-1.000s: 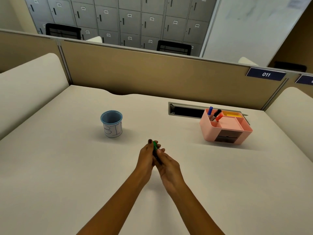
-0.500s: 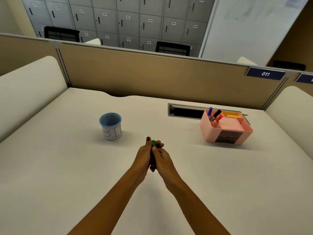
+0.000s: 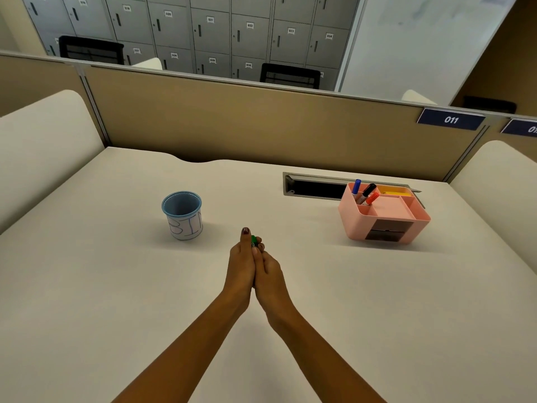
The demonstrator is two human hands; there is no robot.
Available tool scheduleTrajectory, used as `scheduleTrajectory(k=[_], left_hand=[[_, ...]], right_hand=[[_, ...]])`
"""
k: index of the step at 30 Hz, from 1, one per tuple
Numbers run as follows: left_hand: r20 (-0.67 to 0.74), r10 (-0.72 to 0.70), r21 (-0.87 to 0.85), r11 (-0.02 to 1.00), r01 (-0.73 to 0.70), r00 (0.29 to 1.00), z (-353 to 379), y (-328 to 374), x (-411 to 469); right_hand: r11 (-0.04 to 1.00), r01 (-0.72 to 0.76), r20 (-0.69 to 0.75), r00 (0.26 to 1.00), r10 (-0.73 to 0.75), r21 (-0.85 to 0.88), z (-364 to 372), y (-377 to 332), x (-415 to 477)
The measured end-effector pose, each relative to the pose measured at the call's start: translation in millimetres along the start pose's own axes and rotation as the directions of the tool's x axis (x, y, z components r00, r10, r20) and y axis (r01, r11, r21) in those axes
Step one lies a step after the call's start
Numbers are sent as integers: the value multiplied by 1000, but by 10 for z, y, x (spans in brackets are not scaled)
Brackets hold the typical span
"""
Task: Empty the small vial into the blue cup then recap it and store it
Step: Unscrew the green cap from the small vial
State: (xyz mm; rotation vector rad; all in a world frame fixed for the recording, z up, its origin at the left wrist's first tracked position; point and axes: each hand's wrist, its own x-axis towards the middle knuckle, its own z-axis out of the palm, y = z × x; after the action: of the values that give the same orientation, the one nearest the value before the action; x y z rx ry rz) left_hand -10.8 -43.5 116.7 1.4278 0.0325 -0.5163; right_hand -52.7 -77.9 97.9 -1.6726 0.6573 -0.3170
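My left hand [image 3: 240, 263] and my right hand [image 3: 268, 274] are pressed together over the middle of the desk, both closed around the small vial [image 3: 254, 241]. Only its green cap end shows between my fingertips; the vial's body is hidden inside my hands. The blue cup [image 3: 182, 214], with a white paper label marked in blue letters, stands upright on the desk, up and to the left of my hands and apart from them. Its inside looks empty from here.
A pink desk organiser [image 3: 383, 216] with three markers and a yellow item stands at the right. Behind it is a cable slot [image 3: 313, 187] in the white desk [image 3: 116, 301]. A tan partition [image 3: 261, 126] closes the far edge; padded side panels flank the desk.
My hands have drawn closer together around the vial, and less of its green end shows. The cup and organiser have not moved.
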Motion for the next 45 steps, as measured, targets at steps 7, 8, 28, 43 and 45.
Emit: scheduleTrajectory(k=[7, 8, 28, 43, 45], left_hand=[[-20, 14, 40, 999, -13, 1000, -25, -22, 25], [-24, 16, 48, 999, -15, 1000, -29, -22, 16], [-1, -25, -140, 990, 25, 1000, -130, 87, -1], [24, 223, -113, 969, -219, 974, -89, 381, -88], [9, 232, -125, 965, -229, 973, -89, 374, -82]], right_hand=[[999, -18, 34, 999, 19, -32, 13, 37, 22], [999, -27, 40, 999, 28, -36, 21, 42, 27], [987, 98, 139, 987, -80, -125, 0, -146, -116], [973, 230, 102, 968, -228, -13, -75, -290, -71], [972, 236, 97, 967, -235, 3, -78, -277, -68]])
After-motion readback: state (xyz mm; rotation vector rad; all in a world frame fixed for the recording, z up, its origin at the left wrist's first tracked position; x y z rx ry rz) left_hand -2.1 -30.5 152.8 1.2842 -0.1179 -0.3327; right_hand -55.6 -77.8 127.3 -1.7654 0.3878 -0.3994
